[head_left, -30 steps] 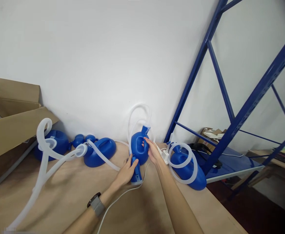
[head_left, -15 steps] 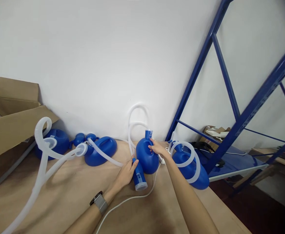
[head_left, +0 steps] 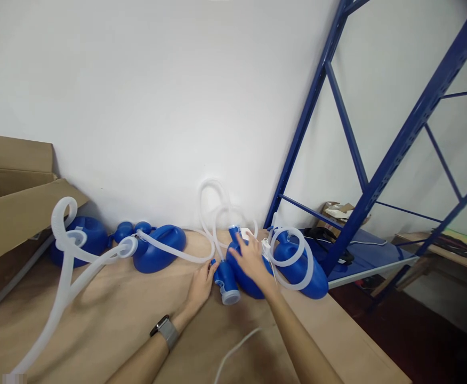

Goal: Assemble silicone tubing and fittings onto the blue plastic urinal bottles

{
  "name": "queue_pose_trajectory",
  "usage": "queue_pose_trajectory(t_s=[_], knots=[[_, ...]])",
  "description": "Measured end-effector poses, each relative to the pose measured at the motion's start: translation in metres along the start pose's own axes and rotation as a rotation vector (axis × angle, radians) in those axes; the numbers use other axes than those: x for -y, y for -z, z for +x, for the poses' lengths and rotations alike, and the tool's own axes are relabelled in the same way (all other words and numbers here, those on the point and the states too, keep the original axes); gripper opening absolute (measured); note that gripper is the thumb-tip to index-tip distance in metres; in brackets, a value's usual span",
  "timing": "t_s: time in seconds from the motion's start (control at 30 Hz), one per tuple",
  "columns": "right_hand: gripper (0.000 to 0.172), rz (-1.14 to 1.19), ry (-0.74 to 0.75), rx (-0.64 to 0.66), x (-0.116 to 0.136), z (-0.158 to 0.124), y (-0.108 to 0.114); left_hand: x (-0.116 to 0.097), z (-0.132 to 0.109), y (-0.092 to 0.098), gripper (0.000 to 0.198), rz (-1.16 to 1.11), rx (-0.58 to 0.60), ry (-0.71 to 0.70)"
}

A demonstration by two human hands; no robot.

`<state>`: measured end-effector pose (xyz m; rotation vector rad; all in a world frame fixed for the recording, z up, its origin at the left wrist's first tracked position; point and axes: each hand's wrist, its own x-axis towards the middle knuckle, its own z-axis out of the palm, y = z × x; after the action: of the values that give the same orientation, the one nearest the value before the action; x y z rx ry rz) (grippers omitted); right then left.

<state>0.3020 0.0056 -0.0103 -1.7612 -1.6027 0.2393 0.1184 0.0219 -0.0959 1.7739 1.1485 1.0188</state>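
My left hand [head_left: 201,282] pinches the small blue end of a blue cylinder-shaped funnel [head_left: 226,274], whose clear rim points toward me. A white hose runs behind it in loops [head_left: 205,208] against the wall. Just right of the funnel lies a blue plastic bottle [head_left: 243,280] with a short upright neck [head_left: 234,231]. Over this bottle my right hand [head_left: 253,261] has its fingers spread and covers much of its body; whether it touches the bottle I cannot tell.
Another blue bottle with a coiled hose [head_left: 312,272] lies at right. At left are more blue bottles [head_left: 159,253] with pale hoses [head_left: 63,288] and an open cardboard box [head_left: 21,213]. A blue metal rack [head_left: 309,117] stands at right; a white cable [head_left: 237,346] crosses the wooden table.
My right hand has spread its fingers and moved over the bottle's body, away from its neck and handle. The bottle has turned and tilted. The white cable has shifted right; the funnel has rolled slightly.
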Motion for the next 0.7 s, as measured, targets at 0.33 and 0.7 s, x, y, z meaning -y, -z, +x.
queue_pose_trajectory(t_s=[0.33, 0.7], knots=[[0.056, -0.441, 0.418, 0.398, 0.027, -0.057, -0.031, -0.005, -0.021, 0.081, 0.033, 0.341, -0.182, 0.068], [0.063, -0.353, 0.506, 0.183, 0.074, -0.065, -0.073, 0.046, -0.066, 0.168, 0.085, 0.128, -0.668, 0.324]])
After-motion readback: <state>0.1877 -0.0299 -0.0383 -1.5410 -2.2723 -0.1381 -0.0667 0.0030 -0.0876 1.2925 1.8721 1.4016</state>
